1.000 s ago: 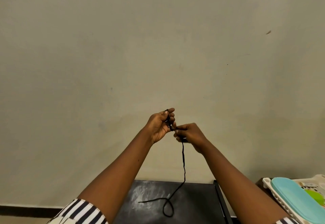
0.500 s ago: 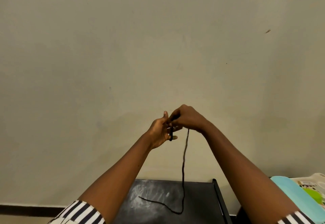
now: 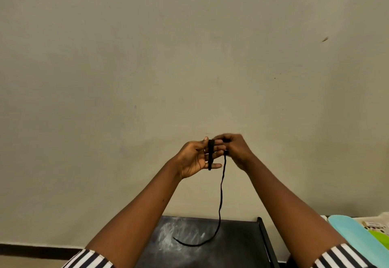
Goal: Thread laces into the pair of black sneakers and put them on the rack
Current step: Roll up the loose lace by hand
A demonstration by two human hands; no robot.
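- Where the view begins at its near edge, striped black-and-white sleeves (image 3: 90, 260) cover both upper arms, and the bare forearms reach away toward the wall.
- Beneath the arms lies a black desk (image 3: 237, 246), its top smeared with white marks; the free end of a black lace (image 3: 220, 202) trails in a curve on it.
- At the near right edge, a turquoise lid (image 3: 353, 236) lies over a pale basket (image 3: 374, 225), with something green beside it.
- From the desk, the lace rises in a slack line to the hands, which are held up together above the far side of the desk.
- Palm turned inward, the left hand (image 3: 196, 159) has its fingers (image 3: 216, 154) extended, pointing right, with several turns of lace wound around them.
- Just right of it and touching those fingertips, the right hand (image 3: 235, 149) curls its fingers to pinch the lace.
- Behind everything stands a plain beige wall (image 3: 168, 57), with a dark baseboard (image 3: 31, 248) at lower left.
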